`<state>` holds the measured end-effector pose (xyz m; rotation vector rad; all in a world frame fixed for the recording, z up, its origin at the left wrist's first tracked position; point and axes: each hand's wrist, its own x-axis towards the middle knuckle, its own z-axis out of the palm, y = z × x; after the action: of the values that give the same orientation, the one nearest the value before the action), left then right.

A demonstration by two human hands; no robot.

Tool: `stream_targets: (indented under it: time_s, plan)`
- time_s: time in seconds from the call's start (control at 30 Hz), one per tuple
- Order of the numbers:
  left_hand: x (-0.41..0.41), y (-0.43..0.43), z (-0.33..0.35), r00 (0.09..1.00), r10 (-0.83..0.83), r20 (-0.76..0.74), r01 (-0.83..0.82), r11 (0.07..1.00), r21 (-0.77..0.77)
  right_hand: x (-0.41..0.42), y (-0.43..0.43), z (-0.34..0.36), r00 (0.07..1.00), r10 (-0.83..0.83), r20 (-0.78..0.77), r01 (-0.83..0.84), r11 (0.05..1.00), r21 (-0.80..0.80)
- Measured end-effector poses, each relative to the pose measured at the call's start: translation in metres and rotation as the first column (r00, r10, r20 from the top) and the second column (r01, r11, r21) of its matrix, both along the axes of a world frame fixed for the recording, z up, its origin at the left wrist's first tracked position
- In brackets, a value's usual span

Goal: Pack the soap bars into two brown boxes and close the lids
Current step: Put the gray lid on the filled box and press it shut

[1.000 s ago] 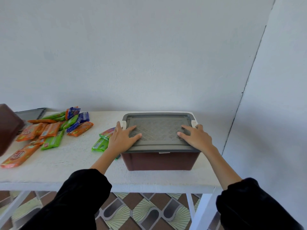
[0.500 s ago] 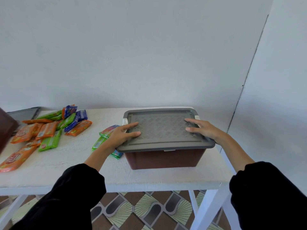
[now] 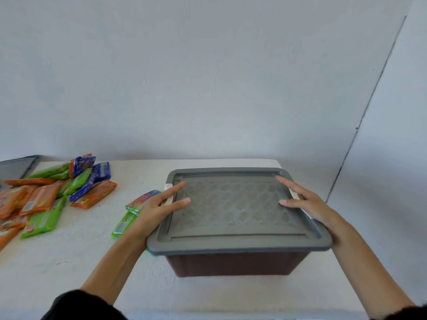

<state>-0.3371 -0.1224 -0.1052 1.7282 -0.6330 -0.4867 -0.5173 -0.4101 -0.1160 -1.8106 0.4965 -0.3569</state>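
Observation:
A brown box [image 3: 233, 264] stands on the white table [image 3: 69, 262] with a grey patterned lid [image 3: 231, 209] on top. My left hand [image 3: 159, 209] lies at the lid's left edge with straight fingers reaching onto the lid, over a white latch. At the right edge my right hand [image 3: 307, 204] rests the same way with fingers extended. Wrapped soap bars [image 3: 46, 199] in orange, green and blue lie in a heap on the table's left side. Two more bars [image 3: 136, 209] lie just left of the box, partly behind my left hand.
A grey lid or tray [image 3: 16, 167] shows at the far left edge against the wall. White walls stand behind the table and close on the right. The table's right end lies just past the box.
The view has moved closer and lower onto the box. Both hands have slid outward toward the lid's side edges. The second brown box at the far left has left the view.

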Motion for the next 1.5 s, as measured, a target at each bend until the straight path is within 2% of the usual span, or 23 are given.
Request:
stream_targets:
  time_s: [0.23,0.4,0.57,0.73,1.07,1.17,1.27,1.33,1.4,1.5]
  plan:
    - [0.040,-0.033,0.024,0.998,0.014,0.059,-0.013,1.000,-0.006,0.037,-0.036,0.025,0.999,0.047,-0.007,-0.047,0.999,0.008]
    - [0.084,-0.075,0.041,1.000,-0.024,-0.012,0.023,0.994,-0.103,0.086,-0.077,0.043,0.999,0.007,0.037,-0.007,1.000,-0.010]
    - [0.136,-0.119,0.033,0.999,-0.031,-0.020,0.029,0.996,-0.079,0.135,-0.111,0.041,0.997,-0.041,0.065,0.039,0.999,0.025]
    - [0.173,-0.155,0.013,0.999,-0.010,-0.049,0.006,0.997,-0.080,0.173,-0.140,0.028,0.999,-0.046,0.019,0.045,0.998,0.043]
    - [0.195,-0.176,0.005,0.998,0.037,-0.050,-0.039,0.998,-0.041,0.196,-0.161,0.017,0.999,-0.035,-0.025,0.035,0.999,0.025]
    - [0.192,-0.175,0.007,0.999,0.008,-0.041,-0.008,1.000,-0.002,0.196,-0.163,0.016,0.999,-0.019,-0.050,0.019,1.000,0.005]
    - [0.192,-0.175,0.013,0.998,-0.033,0.058,0.024,0.989,0.148,0.196,-0.160,0.020,0.995,0.002,-0.099,-0.004,1.000,-0.027]
    - [0.190,-0.179,0.015,0.977,-0.062,0.203,-0.011,0.940,0.340,0.195,-0.153,0.023,0.990,-0.001,-0.144,-0.014,0.995,-0.099]
    - [0.183,-0.180,0.014,0.922,-0.116,0.369,-0.101,0.849,0.519,0.190,-0.147,0.022,0.974,-0.043,-0.224,-0.021,0.961,-0.274]
    - [0.168,-0.177,0.010,0.830,-0.162,0.533,-0.223,0.781,0.584,0.178,-0.134,0.021,0.928,-0.151,-0.341,-0.068,0.831,-0.553]
